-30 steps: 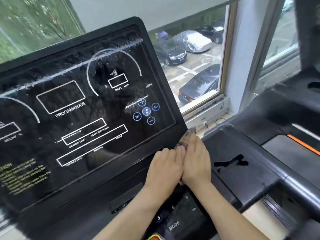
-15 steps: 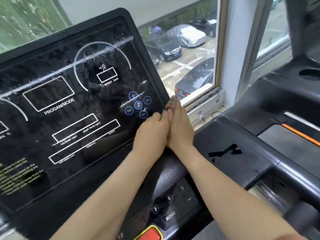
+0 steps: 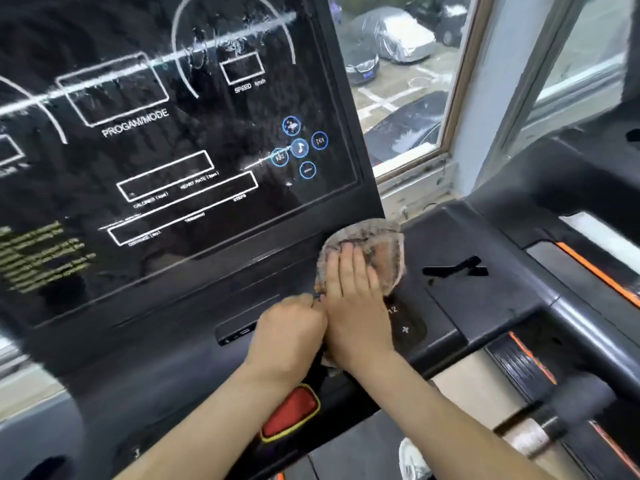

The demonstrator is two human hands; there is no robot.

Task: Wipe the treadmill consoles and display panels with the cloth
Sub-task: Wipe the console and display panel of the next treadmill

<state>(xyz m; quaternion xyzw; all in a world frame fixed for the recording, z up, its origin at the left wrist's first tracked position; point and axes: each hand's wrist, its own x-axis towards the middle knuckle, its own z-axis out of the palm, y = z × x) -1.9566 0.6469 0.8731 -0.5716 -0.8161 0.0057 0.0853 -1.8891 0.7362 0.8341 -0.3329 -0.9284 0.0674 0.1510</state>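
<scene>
The cloth point(image 3: 379, 249), a mottled grey-brown rag, lies bunched on the black console point(image 3: 460, 299) just below the display panel point(image 3: 173, 150). It sits off the panel's 5 o'clock corner and touches its lower frame. The right hand point(image 3: 353, 299) lies flat on top of it, fingers straight and close together, pointing toward 12 o'clock and pressing the rag onto the console. Cloth shows past the fingertips at 12 and 2 o'clock, and a small scrap peeks out by the wrist at 6 o'clock. The left hand point(image 3: 287, 330) sits tight against the right one on its 8 o'clock side, knuckles up and fingers curled under. Whether they pinch the cloth's edge cannot be told (the fingertips are tucked out of sight).

The panel is dark and glossy, with white outlined boxes and the words SPEED and PROGAM/MODE. A cluster of round blue icons sits toward its 4 o'clock area, and pale streaks and smears cross the glass. At 6 o'clock of the left hand, a red button point(image 3: 291, 412) with a yellow rim sits on the console's lower edge. A window point(image 3: 456, 91) at 1 o'clock of the view looks down on parked cars point(image 3: 394, 34). A neighbouring treadmill point(image 3: 571, 188) fills 3 o'clock, and a light shoe point(image 3: 412, 459) shows at 6 o'clock.
</scene>
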